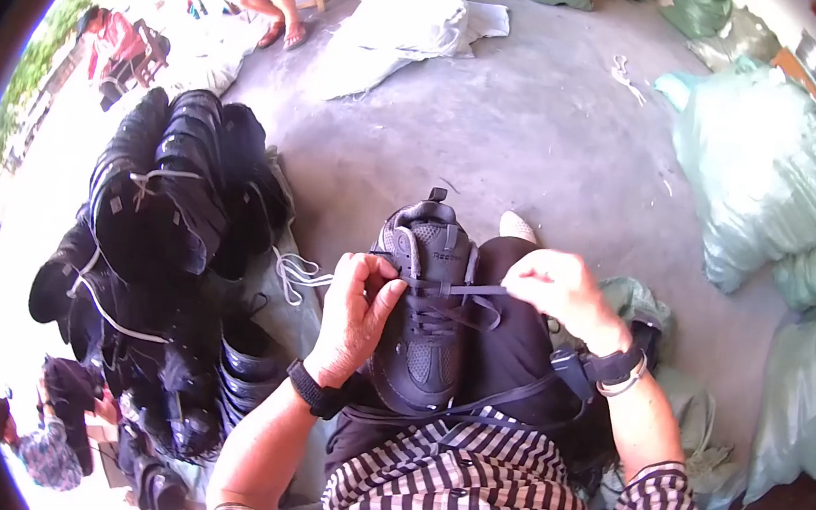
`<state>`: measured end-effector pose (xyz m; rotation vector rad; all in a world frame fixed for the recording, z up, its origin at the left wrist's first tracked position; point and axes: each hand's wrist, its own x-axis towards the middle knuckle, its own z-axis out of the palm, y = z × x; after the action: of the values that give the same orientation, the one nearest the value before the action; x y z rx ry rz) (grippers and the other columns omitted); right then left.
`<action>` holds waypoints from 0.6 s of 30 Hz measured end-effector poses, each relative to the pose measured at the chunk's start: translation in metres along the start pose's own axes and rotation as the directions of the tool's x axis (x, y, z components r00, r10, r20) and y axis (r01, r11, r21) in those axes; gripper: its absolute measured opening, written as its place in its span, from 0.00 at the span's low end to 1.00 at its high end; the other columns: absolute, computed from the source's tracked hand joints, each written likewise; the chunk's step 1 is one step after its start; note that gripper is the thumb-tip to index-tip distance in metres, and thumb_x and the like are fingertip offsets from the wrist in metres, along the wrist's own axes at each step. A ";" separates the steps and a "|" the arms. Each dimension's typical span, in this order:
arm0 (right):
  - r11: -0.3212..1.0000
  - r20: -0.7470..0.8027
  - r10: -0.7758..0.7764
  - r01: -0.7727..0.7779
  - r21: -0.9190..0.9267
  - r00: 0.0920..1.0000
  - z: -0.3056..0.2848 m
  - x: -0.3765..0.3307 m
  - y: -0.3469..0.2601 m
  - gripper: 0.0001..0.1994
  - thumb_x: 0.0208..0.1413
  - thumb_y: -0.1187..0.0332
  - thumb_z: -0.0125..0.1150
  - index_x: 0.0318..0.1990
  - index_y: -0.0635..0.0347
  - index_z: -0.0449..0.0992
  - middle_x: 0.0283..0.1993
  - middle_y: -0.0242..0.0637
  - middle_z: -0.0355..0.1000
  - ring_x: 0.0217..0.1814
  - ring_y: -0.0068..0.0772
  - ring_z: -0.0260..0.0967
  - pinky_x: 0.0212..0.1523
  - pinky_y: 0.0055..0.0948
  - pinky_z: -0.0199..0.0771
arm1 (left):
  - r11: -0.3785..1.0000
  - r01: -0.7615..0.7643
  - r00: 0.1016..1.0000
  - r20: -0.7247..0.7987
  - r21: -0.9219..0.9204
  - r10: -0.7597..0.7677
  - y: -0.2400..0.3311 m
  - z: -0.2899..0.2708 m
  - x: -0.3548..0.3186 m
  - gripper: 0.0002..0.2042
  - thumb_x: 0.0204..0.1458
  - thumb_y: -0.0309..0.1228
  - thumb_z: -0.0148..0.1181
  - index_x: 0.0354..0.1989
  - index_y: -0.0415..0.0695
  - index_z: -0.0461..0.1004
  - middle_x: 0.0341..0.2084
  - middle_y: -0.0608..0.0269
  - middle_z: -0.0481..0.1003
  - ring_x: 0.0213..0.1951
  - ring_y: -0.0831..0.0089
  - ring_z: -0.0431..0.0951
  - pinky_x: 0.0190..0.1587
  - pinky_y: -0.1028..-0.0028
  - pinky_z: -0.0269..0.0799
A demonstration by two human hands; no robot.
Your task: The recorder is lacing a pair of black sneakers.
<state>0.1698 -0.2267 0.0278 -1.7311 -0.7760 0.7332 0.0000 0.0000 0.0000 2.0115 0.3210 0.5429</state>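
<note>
A black lace-up shoe [429, 353] rests on my lap, its toe toward me and its heel loop pointing away. My left hand [358, 310] is at the left edge of the lacing, thumb and fingers closed together against the shoe; whether a lace end lies between them is hidden. To the right of the shoe, my right hand [565, 291] pinches a flat dark shoelace [477, 290] and draws it out sideways from the upper eyelets. A loop of lace hangs below that stretch. Lower down, the laces cross over the tongue.
Nested black shoe parts [166, 217], tied with white cord, are stacked at my left. Pale green sacks [764, 175] bulge on the right. A white sack [409, 23] lies on the floor ahead. Two people sit at the far left, and another person is at the lower left.
</note>
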 end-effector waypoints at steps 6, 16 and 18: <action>0.951 -0.286 0.255 -0.187 0.245 0.924 -0.039 -0.020 0.039 0.07 0.57 0.71 0.58 0.40 0.62 0.77 0.25 0.23 0.67 0.20 0.10 0.59 0.16 0.12 0.53 | 0.986 0.031 0.995 -0.096 0.161 -0.015 0.024 0.006 -0.001 0.13 0.47 0.24 0.65 0.39 0.38 0.68 0.30 0.61 0.64 0.29 0.72 0.66 0.34 0.75 0.66; 0.722 0.065 -0.392 0.351 -0.596 0.917 0.042 -0.024 -0.035 0.08 0.47 0.75 0.64 0.36 0.60 0.73 0.30 0.36 0.68 0.26 0.33 0.69 0.28 0.28 0.73 | 0.993 0.033 0.998 -0.054 0.111 -0.027 0.014 -0.001 -0.004 0.08 0.51 0.23 0.61 0.32 0.39 0.67 0.24 0.64 0.66 0.27 0.77 0.65 0.32 0.78 0.65; 0.614 0.116 -0.409 0.367 -0.699 0.905 0.046 -0.021 -0.026 0.11 0.45 0.76 0.64 0.37 0.59 0.72 0.29 0.35 0.66 0.25 0.34 0.69 0.27 0.29 0.72 | 0.991 -0.002 0.999 -0.040 0.137 0.008 0.016 -0.001 -0.004 0.07 0.52 0.24 0.60 0.32 0.38 0.66 0.24 0.65 0.67 0.26 0.78 0.65 0.32 0.78 0.65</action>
<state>0.1169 -0.2110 0.0430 -2.1266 -1.4838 0.0478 -0.0038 -0.0083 0.0134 2.1365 0.3876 0.5792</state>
